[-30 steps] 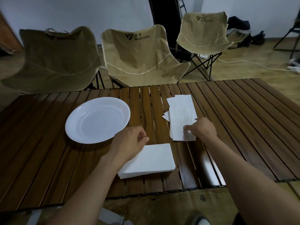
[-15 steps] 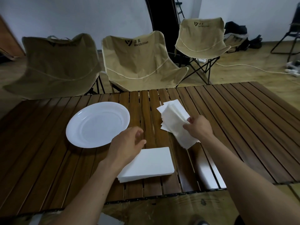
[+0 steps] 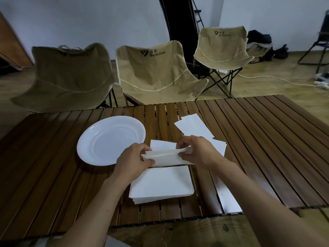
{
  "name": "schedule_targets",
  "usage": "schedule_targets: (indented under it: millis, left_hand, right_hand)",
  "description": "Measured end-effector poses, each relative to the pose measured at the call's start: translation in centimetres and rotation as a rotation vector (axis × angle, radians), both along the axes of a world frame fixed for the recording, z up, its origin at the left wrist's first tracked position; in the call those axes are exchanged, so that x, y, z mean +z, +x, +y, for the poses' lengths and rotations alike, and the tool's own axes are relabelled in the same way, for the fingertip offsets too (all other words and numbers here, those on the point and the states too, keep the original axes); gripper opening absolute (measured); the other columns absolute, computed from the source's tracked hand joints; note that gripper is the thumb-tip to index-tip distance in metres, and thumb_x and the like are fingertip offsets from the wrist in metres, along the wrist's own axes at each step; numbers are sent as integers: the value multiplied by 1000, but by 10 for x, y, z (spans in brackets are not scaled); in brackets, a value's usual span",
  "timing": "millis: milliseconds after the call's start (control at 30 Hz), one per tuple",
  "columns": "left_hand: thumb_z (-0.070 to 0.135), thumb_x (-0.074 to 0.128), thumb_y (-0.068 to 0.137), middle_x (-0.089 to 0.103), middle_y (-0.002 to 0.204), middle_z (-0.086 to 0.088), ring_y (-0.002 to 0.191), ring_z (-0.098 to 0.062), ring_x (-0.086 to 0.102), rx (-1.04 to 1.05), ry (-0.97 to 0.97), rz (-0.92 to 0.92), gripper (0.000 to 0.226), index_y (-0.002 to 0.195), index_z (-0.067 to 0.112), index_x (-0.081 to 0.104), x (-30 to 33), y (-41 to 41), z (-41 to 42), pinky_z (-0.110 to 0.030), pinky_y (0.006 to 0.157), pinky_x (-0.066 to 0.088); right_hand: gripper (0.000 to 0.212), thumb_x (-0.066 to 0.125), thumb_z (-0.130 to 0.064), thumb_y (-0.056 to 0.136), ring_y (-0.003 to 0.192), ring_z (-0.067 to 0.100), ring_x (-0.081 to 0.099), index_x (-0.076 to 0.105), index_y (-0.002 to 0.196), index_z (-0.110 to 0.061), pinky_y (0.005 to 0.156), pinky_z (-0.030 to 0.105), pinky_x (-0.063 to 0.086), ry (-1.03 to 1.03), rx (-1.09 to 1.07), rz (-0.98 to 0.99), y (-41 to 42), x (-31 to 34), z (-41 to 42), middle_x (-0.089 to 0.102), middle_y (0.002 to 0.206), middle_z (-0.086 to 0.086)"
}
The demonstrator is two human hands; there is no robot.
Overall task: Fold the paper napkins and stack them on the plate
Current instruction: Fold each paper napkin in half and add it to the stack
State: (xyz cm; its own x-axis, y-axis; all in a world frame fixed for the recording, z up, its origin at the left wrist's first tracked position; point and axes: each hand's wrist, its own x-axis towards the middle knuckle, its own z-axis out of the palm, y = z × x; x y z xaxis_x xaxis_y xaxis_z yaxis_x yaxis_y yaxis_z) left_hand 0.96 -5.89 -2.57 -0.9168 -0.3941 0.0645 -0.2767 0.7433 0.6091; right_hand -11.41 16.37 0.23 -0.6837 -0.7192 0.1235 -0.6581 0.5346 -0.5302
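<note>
A white paper napkin [image 3: 166, 157] is held between both hands just above the slatted wooden table [image 3: 267, 139]. My left hand [image 3: 132, 160] pinches its left end and my right hand [image 3: 199, 151] pinches its right end. Below them lies a neat stack of white napkins [image 3: 162, 184] near the table's front edge. More loose napkins [image 3: 195, 126] lie behind my right hand, partly hidden by it. An empty white plate [image 3: 110, 139] sits to the left of my hands.
Three tan folding camp chairs [image 3: 154, 73] stand behind the table's far edge. A white cable and power strip [image 3: 320, 83] lie on the floor at the right. A pale glare streak crosses the slats at the front right.
My right hand has carried a napkin from the loose pile toward the middle. My left hand has left the stack and taken the napkin's other end.
</note>
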Motion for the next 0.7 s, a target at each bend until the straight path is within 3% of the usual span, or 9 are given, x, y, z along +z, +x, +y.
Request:
schedule_targets:
  millis: [100,333,533,700]
  left_hand:
    - [39,81,83,66,101,13,93,-11,64,-19,58,-68,27,103,32,64,-5,-2,-4,-29,79,56]
    - [40,85,77,63,104,13,94,-9,63,-7,249,-159,42,107,28,58,-8,-10,-10,-30,78,55]
    - [35,88,74,66,108,9,101,-12,63,-35,285,-198,46,111,26,62,-15,-15,-10,-38,88,57]
    - [29,85,78,66,111,12,102,-10,63,-69,245,-155,50,123,30,63,-13,-15,-4,-30,85,53]
  right_hand:
    - [22,77,-20,85,93,9,62,66,103,-28,68,11,42,17,-1,-68,-4,-9,-2,68,108,-9]
    - [19,77,-24,85,95,10,62,64,94,-34,69,13,45,-68,-20,-152,-12,-16,0,67,106,-9]
    - [20,78,-22,84,94,11,62,66,96,-31,71,11,47,-76,-30,-171,-14,-20,-1,66,106,-9]
    - [43,89,-27,69,92,12,65,62,102,-34,77,25,61,32,-83,-223,-20,-22,3,66,106,-10]
